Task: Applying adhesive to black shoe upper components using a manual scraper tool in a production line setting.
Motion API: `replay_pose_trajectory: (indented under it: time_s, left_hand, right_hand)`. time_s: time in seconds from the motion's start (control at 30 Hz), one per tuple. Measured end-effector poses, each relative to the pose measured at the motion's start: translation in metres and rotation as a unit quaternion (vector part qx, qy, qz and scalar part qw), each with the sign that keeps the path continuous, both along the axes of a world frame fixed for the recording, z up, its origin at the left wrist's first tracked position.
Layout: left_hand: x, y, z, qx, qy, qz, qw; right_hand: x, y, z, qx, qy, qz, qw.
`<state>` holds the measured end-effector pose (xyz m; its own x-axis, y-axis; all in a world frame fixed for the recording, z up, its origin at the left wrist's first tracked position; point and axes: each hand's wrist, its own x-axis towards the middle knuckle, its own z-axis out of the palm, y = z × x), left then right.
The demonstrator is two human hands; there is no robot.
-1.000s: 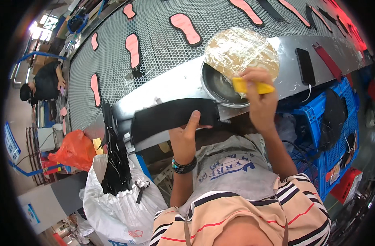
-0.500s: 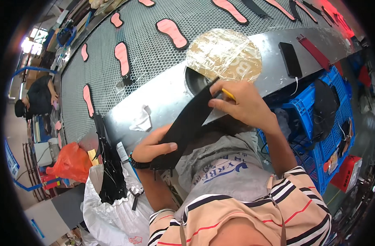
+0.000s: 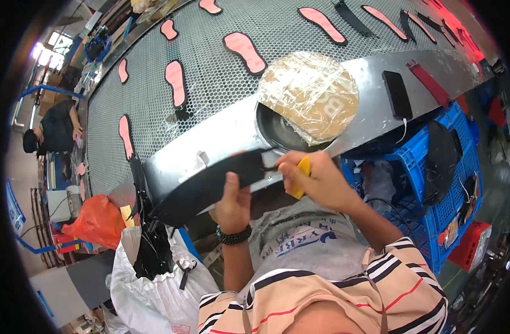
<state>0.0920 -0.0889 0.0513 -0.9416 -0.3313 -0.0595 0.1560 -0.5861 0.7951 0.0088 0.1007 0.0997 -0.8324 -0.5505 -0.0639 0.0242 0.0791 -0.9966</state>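
Note:
My left hand [image 3: 233, 205] grips a long curved black piece of sheet material [image 3: 210, 182], thumb on its upper face and fingers beneath. The piece slants over the near edge of the metal table, its far end toward my right hand. In my right hand [image 3: 316, 181], the fingers are closed round a yellow tool [image 3: 303, 173]. A flat pale end [image 3: 271, 159] sticks out from those fingers and touches or overlaps the black piece's right end. Just beyond stands a round metal bowl [image 3: 281, 133], partly covered by a tape-wrapped cardboard disc [image 3: 310, 92].
Several pink insole-shaped pieces with black borders [image 3: 245, 51] lie on the mesh surface [image 3: 210, 89]. A black phone [image 3: 397, 94] and a dark red strip [image 3: 429, 83] lie at right, above blue crates [image 3: 433, 222]. A white sack [image 3: 149, 303] with black strips stands at lower left.
The black piece has swung from a steep slant to a flatter one, left of the bowl. My right hand has come nearer to me, and the pale end beside it now shows.

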Motion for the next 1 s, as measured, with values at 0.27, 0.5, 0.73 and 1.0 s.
replay_pose_trajectory:
  time_s: [0.27, 0.5, 0.73, 1.0]
  left_hand:
    - [-0.002, -0.012, -0.013, 0.011, -0.13, 0.144, 0.981]
    - [-0.011, -0.001, -0.021, -0.014, -0.114, 0.176, 0.978]
    - [-0.019, 0.001, -0.034, -0.059, -0.14, 0.21, 0.966]
    - [-0.02, 0.006, -0.037, -0.069, -0.148, 0.214, 0.963]
  right_hand:
    - [-0.044, 0.008, -0.021, 0.028, 0.123, -0.05, 0.991]
    - [-0.049, -0.005, -0.04, 0.151, 0.363, -0.107, 0.913]
    - [-0.045, -0.015, -0.05, 0.167, 0.402, -0.13, 0.891]
    - [-0.043, -0.018, -0.05, 0.191, 0.37, -0.133, 0.899]
